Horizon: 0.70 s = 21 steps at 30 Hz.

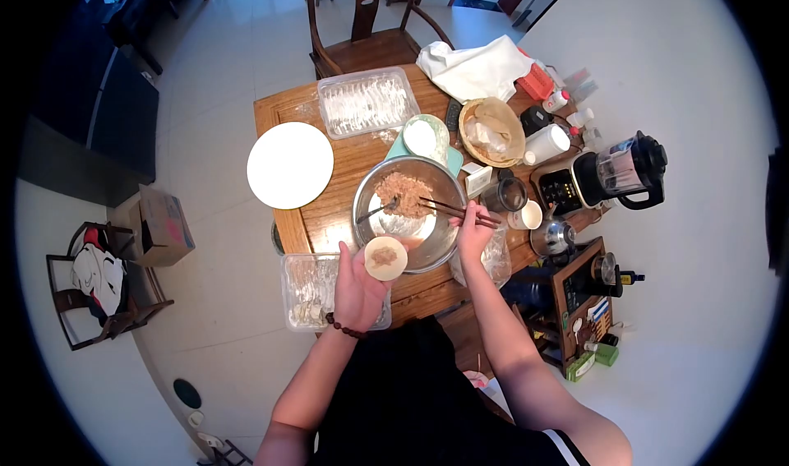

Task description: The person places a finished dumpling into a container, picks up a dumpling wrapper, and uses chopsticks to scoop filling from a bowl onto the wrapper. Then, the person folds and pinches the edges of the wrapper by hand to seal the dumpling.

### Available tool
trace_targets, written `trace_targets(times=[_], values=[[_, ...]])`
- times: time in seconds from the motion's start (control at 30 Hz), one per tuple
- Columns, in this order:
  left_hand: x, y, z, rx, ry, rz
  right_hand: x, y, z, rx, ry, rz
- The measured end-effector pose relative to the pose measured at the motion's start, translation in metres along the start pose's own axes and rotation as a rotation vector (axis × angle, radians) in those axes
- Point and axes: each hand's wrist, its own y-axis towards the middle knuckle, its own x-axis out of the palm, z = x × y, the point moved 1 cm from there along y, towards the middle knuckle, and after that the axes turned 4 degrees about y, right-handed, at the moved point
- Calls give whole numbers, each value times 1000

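My left hand [359, 289], with a beaded bracelet at its wrist, holds a round dumpling wrapper [397, 267] on the palm and fingers. A small dab of meat filling [383, 256] lies in the wrapper's middle. My right hand [474, 234] grips dark chopsticks [448, 209], whose tips reach over a large steel bowl [449, 251]. Inside that bowl sit a mound of minced meat [403, 193] and a dark-handled spoon [378, 212]. Below my left hand, a floured plastic tray [311, 275] bears several pale dumplings [310, 313] at its near end.
A white round plate [290, 165] and another floured tray [368, 103] are on the table's left and far side. A woven basket [516, 141], a paper cup [530, 214], a kettle [553, 237] and a blender [618, 168] crowd the right. A wooden chair [374, 48] stands beyond.
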Motion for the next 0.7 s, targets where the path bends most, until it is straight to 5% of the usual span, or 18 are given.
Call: trace_targets(times=[0.5, 0.7], values=[[-19, 12, -7, 9, -19, 8, -19, 4, -16, 183, 302, 171], [-23, 25, -5, 30, -62, 58, -19, -27, -116, 200, 539, 32]])
